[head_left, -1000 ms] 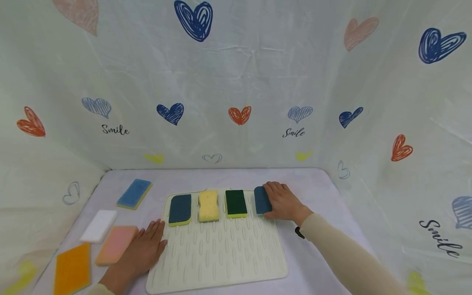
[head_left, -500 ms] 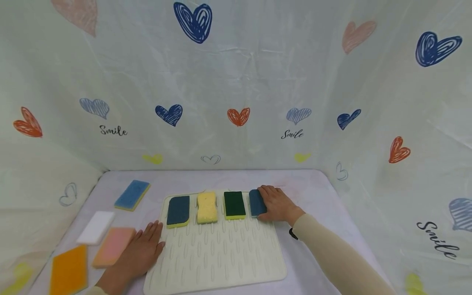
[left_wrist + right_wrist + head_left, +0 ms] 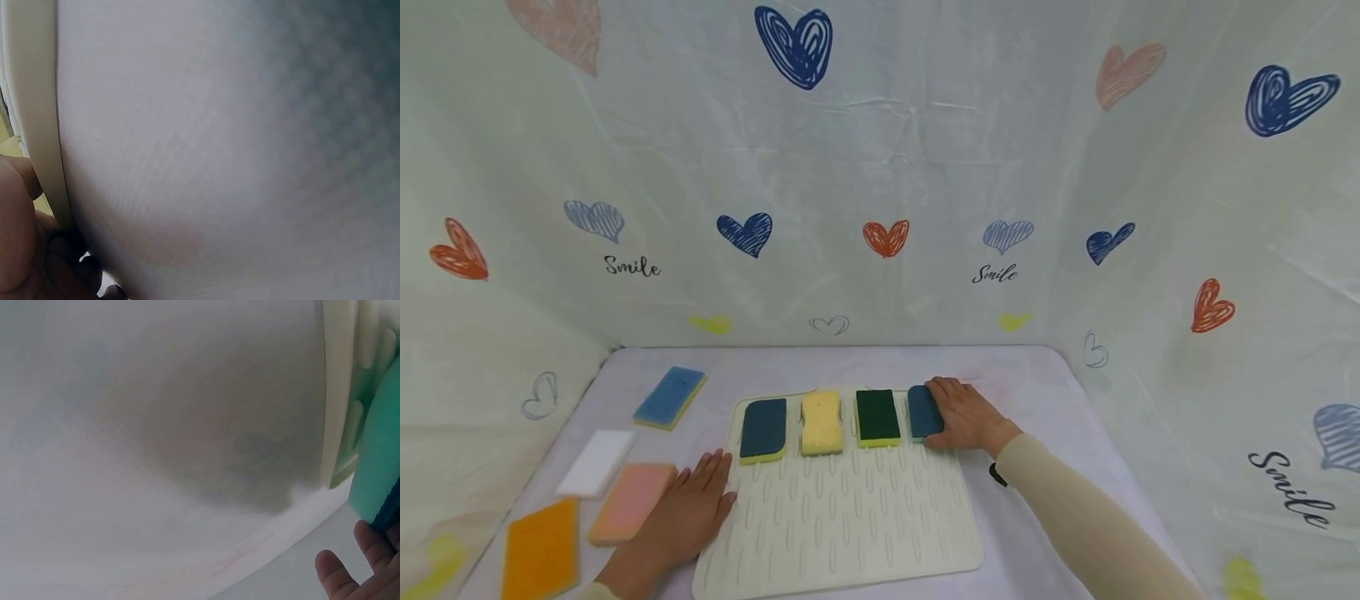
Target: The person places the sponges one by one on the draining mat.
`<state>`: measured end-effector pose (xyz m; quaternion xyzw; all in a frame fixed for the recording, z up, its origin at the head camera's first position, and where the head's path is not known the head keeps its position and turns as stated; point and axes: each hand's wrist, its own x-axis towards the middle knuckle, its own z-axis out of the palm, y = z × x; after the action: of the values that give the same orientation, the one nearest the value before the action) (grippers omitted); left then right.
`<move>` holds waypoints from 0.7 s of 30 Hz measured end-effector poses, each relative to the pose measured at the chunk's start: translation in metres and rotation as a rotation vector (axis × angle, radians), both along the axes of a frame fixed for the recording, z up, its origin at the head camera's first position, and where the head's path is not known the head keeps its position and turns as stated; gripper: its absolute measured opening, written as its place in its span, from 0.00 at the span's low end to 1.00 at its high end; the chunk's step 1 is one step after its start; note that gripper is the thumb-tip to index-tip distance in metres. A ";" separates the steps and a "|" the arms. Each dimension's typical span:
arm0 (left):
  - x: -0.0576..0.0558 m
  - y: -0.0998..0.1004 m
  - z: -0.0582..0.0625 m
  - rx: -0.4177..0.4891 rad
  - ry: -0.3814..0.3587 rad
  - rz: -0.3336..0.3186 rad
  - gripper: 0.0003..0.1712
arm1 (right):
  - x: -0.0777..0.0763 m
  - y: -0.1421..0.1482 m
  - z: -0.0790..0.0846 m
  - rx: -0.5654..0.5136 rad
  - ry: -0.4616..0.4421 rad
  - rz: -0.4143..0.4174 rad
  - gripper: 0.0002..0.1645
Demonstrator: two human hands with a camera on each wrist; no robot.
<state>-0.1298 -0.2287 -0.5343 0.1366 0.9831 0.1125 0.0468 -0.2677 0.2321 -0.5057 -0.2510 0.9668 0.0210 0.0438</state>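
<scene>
A blue sponge [image 3: 925, 412] lies at the right end of a row on the cream ribbed mat [image 3: 850, 533]. My right hand [image 3: 967, 417] holds it from the right, fingers at its far end and thumb at its near end. In the right wrist view the sponge [image 3: 378, 456] shows a teal-green side, with fingertips at its end. My left hand [image 3: 688, 508] lies flat with straight fingers along the mat's left edge. To the row's left are a green-and-yellow sponge [image 3: 877, 417], a yellow wavy-sided sponge [image 3: 822, 422] and a dark blue sponge [image 3: 763, 429].
Left of the mat on the pale table [image 3: 1022, 375] lie a light blue sponge [image 3: 668, 397], a white sponge [image 3: 597, 463], a pink sponge [image 3: 632, 502] and an orange sponge [image 3: 540, 550]. A white curtain [image 3: 880, 167] printed with hearts surrounds the table.
My right hand has moved slightly left with the blue sponge, closer to the green-and-yellow one, then stayed still. The left hand keeps its place by the mat. The head view shifted slightly.
</scene>
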 end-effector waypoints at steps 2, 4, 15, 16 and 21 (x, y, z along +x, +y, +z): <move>0.000 0.001 0.001 -0.004 -0.006 0.000 0.38 | -0.001 0.000 0.000 0.002 -0.013 -0.004 0.61; -0.001 0.001 0.001 -0.011 -0.008 0.001 0.37 | -0.001 0.000 0.001 -0.011 -0.025 -0.012 0.62; 0.000 0.002 0.002 -0.013 -0.024 0.009 0.37 | -0.003 -0.001 -0.002 -0.040 -0.062 -0.008 0.61; 0.000 0.002 0.002 -0.013 -0.021 0.009 0.37 | -0.003 -0.001 -0.003 -0.045 -0.060 -0.004 0.61; -0.001 0.001 -0.001 -0.013 0.005 0.003 0.37 | -0.006 -0.003 -0.003 -0.007 -0.049 0.012 0.62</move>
<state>-0.1303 -0.2277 -0.5354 0.1350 0.9842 0.1057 0.0452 -0.2734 0.2296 -0.5091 -0.2572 0.9640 0.0115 0.0665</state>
